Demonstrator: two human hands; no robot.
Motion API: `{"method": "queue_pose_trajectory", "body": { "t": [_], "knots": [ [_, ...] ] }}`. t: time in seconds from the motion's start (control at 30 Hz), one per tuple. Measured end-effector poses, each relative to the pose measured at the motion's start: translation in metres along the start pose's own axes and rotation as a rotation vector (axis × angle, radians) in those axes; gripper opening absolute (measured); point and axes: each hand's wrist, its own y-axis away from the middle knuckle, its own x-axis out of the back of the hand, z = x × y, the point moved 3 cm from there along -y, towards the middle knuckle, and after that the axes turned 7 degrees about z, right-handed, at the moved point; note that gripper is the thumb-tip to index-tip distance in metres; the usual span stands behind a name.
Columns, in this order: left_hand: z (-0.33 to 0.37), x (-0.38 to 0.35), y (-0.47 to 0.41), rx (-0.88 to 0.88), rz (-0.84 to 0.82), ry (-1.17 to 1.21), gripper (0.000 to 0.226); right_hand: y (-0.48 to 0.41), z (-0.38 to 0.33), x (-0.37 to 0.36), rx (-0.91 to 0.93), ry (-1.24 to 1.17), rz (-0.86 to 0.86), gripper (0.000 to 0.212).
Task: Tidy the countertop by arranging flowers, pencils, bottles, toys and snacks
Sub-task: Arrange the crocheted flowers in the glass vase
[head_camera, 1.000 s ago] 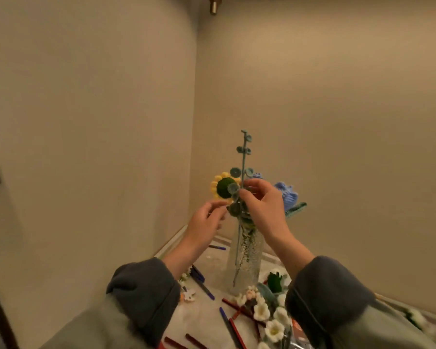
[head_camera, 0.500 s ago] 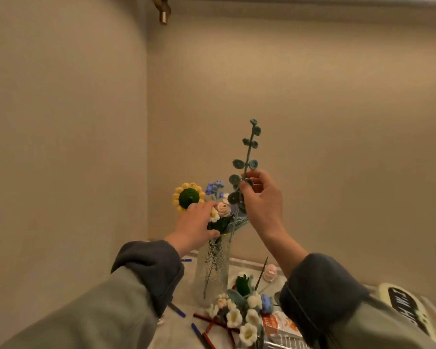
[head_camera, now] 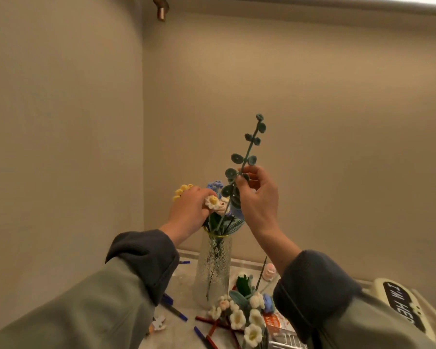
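Observation:
A textured glass vase (head_camera: 213,268) stands on the countertop in the corner and holds several crochet flowers, among them a white-and-yellow bloom (head_camera: 212,202) and a blue one (head_camera: 215,185). My right hand (head_camera: 258,197) pinches a teal eucalyptus sprig (head_camera: 247,152) by its stem; the stem's lower end reaches into the vase mouth. My left hand (head_camera: 190,210) rests on the flower heads and covers most of a yellow sunflower (head_camera: 182,190). More white crochet flowers (head_camera: 242,316) lie in front of the vase.
Red and blue pencils (head_camera: 213,329) lie scattered on the countertop (head_camera: 181,280). A small pink toy (head_camera: 269,270) stands behind the loose flowers. An orange snack packet (head_camera: 275,323) and a cream case with black lettering (head_camera: 400,306) lie at the right. Walls close in at left and behind.
My right hand has lifted the eucalyptus sprig higher and tilted it to the right. My left hand has moved from beside the sunflower onto the flower heads.

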Motion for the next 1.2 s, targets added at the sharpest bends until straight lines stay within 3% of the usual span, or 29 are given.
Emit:
{"method": "queue_pose_trajectory", "body": {
  "t": [0.2,0.4,0.57,0.73,0.87,0.97,1.2],
  "knots": [
    [0.001,0.008,-0.001,0.023,-0.007,0.01,0.032,0.012,0.025,-0.013,-0.07,0.112,-0.09,0.012],
    [-0.004,0.007,0.007,0.029,0.036,0.005,0.033,0.035,0.056,-0.02,-0.054,0.4,-0.171,0.009],
    [-0.008,0.005,0.018,-0.074,0.13,-0.108,0.036,0.046,0.076,-0.017,-0.104,0.503,-0.218,0.015],
    [-0.007,-0.003,0.046,-0.069,0.221,-0.076,0.058,0.053,0.081,-0.008,-0.112,0.395,-0.229,0.023],
    [0.002,-0.014,0.081,-0.048,0.385,0.144,0.039,0.066,0.086,0.013,-0.096,0.291,-0.196,0.018],
    [0.007,-0.035,0.104,0.036,0.278,0.274,0.028,0.081,0.1,0.031,-0.13,0.306,-0.203,0.013],
    [0.012,-0.098,0.15,0.368,-0.182,0.336,0.023,0.112,0.154,0.081,-0.373,0.41,-0.298,0.011]
  ]
}}
